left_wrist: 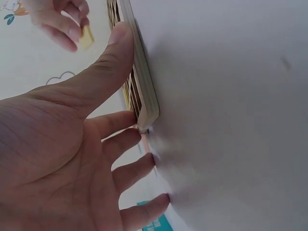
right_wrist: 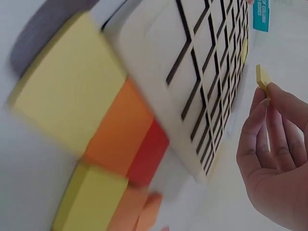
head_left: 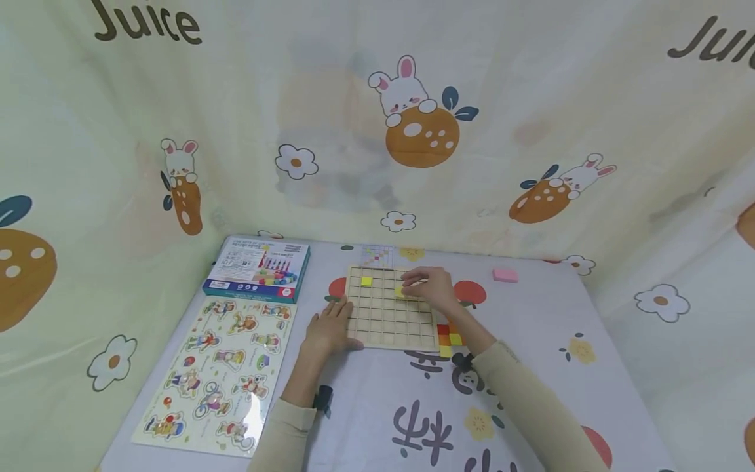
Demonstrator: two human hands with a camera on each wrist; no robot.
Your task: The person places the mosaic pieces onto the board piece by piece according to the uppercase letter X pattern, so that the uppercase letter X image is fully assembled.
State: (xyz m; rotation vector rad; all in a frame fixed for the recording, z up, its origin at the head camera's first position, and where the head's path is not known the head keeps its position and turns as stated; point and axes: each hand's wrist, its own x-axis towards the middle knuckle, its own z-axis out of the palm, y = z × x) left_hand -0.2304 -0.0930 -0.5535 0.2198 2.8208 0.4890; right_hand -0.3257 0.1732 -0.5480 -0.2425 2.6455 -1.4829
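Note:
A square wooden grid board (head_left: 389, 328) lies flat in front of me. My left hand (head_left: 330, 326) steadies its near left corner, thumb against one edge and the straight fingers by the other. Above the board's far right part, my right hand (head_left: 433, 287) pinches a thin yellow square tile (right_wrist: 262, 77) between thumb and fingertips. In the right wrist view that tile is held up clear of the grid. Another yellow tile (head_left: 366, 281) sits in a cell near the far left corner. Red, orange and yellow tiles (right_wrist: 110, 120) lie by the board's right edge, partly hidden by my right forearm.
A small card with a coloured grid pattern (head_left: 376, 256) lies just beyond the board. To the left are a flat printed box (head_left: 256, 269) and a sheet of cartoon figures (head_left: 218, 373). A pink block (head_left: 504, 275) lies at the far right, and a printed curtain hangs behind.

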